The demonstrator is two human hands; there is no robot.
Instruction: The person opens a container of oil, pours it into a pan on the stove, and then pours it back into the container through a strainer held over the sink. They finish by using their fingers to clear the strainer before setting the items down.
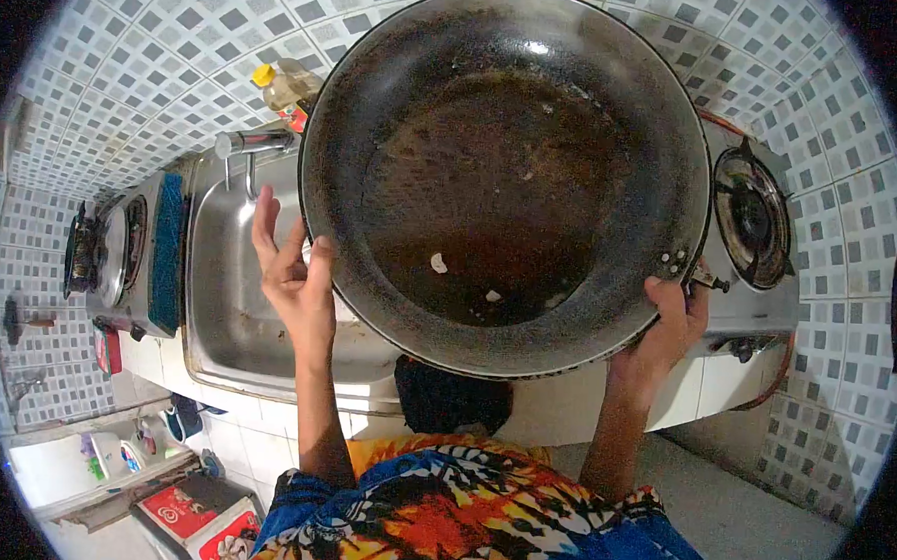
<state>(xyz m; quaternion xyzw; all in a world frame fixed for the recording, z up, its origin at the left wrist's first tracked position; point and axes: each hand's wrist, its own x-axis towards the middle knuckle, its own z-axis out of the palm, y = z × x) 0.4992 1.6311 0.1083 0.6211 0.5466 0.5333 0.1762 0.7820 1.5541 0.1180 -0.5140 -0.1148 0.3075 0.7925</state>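
The pan was held up between the two hands, its inside facing the camera, with pale bits lying on its dark bottom toward the near side. The right hand gripped it at the near right rim, thumb laid over the edge just beside the rivets. The left hand was at the opposite rim, its thumb tip at the edge and other fingers raised and spread outward. Both forearms reached up from the patterned shirt, on either side of the pan's near edge.

The pan hid the right fingers beneath it, and whether any left fingers pressed its underside could not be told. It also covered part of the sink and of the bottle. A black thing below the near rim was partly covered and hard to make out.

Beyond the left fingers stood the faucet, near their tips in view, and past the sink was the left stove. Open basin lay outward from the left wrist. Beyond the right grip, the burner left only a narrow gap in view beside the rim. The pan's far edge overlapped the tiled wall in view.
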